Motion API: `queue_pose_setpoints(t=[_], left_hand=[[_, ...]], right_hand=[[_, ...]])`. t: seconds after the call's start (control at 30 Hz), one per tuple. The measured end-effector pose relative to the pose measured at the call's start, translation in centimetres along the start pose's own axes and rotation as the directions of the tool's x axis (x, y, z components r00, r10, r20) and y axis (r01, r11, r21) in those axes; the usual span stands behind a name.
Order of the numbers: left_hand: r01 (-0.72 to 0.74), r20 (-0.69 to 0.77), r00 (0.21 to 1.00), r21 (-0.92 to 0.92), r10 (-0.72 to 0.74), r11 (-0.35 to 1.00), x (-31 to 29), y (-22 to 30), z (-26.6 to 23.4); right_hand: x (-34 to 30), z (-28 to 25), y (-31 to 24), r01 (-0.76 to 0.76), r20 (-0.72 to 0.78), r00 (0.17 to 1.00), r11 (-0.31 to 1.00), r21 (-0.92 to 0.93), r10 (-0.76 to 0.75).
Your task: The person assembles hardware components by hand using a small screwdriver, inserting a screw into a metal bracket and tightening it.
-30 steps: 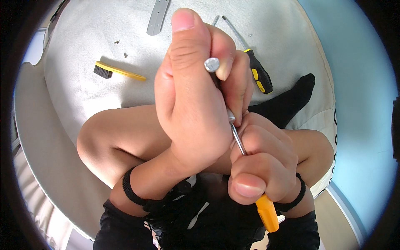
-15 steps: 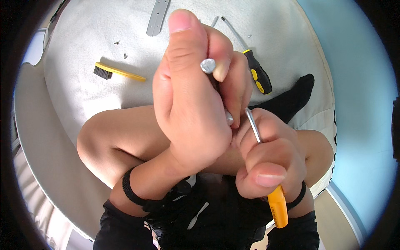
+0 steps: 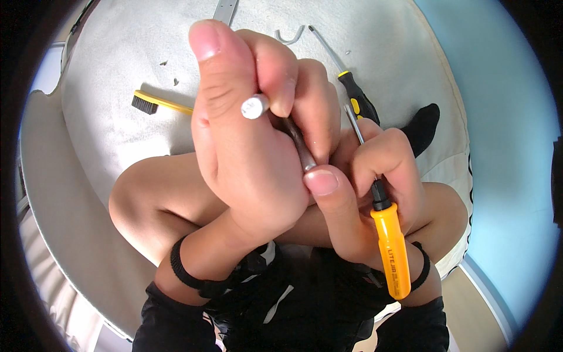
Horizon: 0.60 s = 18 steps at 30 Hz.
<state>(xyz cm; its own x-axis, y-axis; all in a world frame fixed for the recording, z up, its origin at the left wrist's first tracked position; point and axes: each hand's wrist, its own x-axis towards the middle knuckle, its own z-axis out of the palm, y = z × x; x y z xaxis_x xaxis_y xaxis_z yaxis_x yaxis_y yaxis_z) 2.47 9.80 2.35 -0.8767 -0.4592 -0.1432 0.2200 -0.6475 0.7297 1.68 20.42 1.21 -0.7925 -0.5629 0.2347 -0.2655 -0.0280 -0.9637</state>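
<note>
My left hand (image 3: 258, 146) is raised in front of me, its fingers curled round a silver metal rod (image 3: 254, 107). One rounded end pokes out between thumb and forefinger; a darker length shows along the curled fingers, and the rest is hidden. My right hand (image 3: 355, 214) holds a small yellow-handled screwdriver (image 3: 392, 252), its thin shaft pointing away from me between the bent fingers. The right thumb presses at the rod's lower end, beside my left fingers. The screwdriver tip is apart from the rod.
On the pale padded surface (image 3: 111, 53) lie a yellow brush (image 3: 161, 102) at left, a black-and-yellow screwdriver (image 3: 358, 97) at right, and a bent metal hook (image 3: 290, 40) and a flat metal strip (image 3: 224, 10) farther off. Small screws (image 3: 175, 81) are near the brush. My bent legs (image 3: 152, 202) flank my hands.
My left hand has shifted left with the rod. The right hand has turned and moved up; its thumb has left the screwdriver and now touches the rod's lower end.
</note>
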Motion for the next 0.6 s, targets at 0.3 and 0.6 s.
queue_pose_setpoints(t=[0.3,0.6], left_hand=[[-0.006,-0.002,1.0,0.032,0.006,0.999,0.11,-0.25,-0.08],[-0.039,0.016,0.999,0.056,0.038,0.998,0.22,-0.59,-0.25]], right_hand=[[0.33,0.13,-0.11,0.082,-0.017,0.996,0.997,-0.001,-0.082],[0.2,0.12,-0.21,0.083,-0.034,0.996,0.996,0.01,-0.083]])
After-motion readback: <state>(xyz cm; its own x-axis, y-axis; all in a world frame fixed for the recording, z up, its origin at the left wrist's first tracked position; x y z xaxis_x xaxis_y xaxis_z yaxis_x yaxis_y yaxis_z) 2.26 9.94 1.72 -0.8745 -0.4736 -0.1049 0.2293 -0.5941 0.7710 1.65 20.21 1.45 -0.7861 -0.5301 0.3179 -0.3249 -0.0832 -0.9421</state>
